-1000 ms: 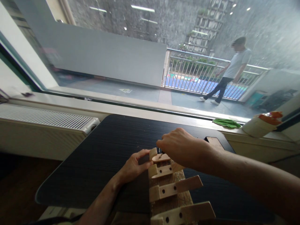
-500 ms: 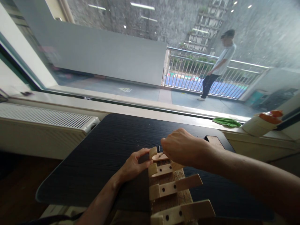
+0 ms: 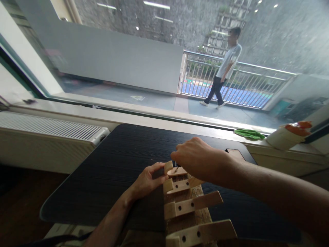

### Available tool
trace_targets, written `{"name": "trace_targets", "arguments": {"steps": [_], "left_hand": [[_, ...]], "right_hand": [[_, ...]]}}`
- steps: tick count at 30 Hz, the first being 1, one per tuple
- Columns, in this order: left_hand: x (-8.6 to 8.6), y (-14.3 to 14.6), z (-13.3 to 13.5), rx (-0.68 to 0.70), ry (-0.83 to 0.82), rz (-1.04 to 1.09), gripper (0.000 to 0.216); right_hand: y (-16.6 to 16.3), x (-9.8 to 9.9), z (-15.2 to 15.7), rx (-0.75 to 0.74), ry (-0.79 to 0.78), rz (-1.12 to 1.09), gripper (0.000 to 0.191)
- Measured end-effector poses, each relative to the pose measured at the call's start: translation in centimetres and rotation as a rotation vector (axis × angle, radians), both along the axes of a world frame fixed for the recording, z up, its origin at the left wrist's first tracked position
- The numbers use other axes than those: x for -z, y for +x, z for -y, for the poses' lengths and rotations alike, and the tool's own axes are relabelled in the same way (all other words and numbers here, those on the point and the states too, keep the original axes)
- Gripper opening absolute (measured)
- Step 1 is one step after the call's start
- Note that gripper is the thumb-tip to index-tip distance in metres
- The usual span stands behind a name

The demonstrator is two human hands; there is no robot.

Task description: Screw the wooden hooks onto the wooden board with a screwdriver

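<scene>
A long wooden board [image 3: 197, 197] runs from the near edge toward the middle of the table. Several pale wooden pieces with dark screw holes are set across it, the nearest wooden crosspiece [image 3: 190, 235] largest in view. My left hand [image 3: 149, 180] pinches the left end of the farthest wooden crosspiece [image 3: 169, 167] between thumb and fingers. Over that same piece my right hand [image 3: 191, 154] is closed round a thin metal tool [image 3: 177, 168], whose tip meets a hole or screw there. Most of the tool is hidden by the fist.
The dark table [image 3: 102, 164] stands against a window sill. A phone [image 3: 235, 154] lies behind my right forearm. On the sill are a green cloth [image 3: 248, 134] and a white container [image 3: 282, 137] with something orange. A radiator [image 3: 51, 137] is at left. Outside, a person [image 3: 227, 65] walks past a railing.
My right hand has turned slightly and shifted a little to the left and up over the tool. My left hand stays in place. Outside, the person has walked to the left.
</scene>
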State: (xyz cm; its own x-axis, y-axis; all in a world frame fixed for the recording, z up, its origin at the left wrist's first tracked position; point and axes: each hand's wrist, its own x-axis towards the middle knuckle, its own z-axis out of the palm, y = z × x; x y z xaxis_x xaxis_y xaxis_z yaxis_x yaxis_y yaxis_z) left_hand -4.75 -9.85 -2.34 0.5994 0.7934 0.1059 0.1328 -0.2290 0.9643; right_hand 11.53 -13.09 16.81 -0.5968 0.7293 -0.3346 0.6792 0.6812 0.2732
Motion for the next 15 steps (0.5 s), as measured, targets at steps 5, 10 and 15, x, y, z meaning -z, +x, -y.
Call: {"name": "trace_targets", "arguments": {"steps": [5,10,15], "left_hand": [[0.1,0.0,0.0,0.001,0.008,-0.004,0.034],[-0.1,0.0,0.0,0.004,0.015,-0.005,0.034],[-0.2,0.1,0.0,-0.004,0.026,-0.011,0.035]], "right_hand": [[0.1,0.5,-0.4,0.022,-0.004,-0.014,0.017],[0.2,0.7,-0.5,0.019,-0.019,-0.012,0.012],[0.4,1.5,-0.9,0.053,-0.029,-0.038,0.013]]}}
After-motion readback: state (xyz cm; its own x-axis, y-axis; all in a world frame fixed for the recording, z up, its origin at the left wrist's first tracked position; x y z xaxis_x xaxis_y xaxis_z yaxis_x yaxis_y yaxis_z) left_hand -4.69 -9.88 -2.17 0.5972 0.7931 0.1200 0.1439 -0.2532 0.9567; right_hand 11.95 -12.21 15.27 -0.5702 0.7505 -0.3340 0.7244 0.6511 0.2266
